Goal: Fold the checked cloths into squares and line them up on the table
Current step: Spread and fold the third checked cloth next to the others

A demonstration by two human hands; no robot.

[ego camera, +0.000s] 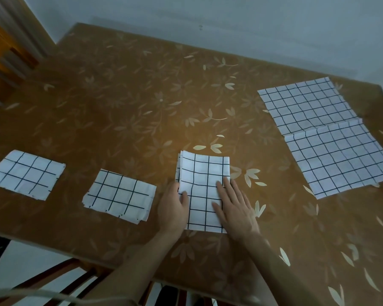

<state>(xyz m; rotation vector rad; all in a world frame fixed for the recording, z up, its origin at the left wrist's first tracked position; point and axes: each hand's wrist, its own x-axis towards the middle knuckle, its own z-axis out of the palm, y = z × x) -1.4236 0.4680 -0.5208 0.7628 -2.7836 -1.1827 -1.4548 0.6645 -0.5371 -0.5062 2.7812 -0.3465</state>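
Both hands' fingers lie flat, released, pressing the half-folded checked cloth; beyond the fingertips its layered edges could slip askew.

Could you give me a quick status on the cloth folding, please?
Left hand and right hand flat on third cloth, half folded. Two folded squares lined up at left. Unfolded cloth waiting at right. Nothing in the way.

Two bare forearms, no sleeves, no rings/watch visible, left hand, right hand
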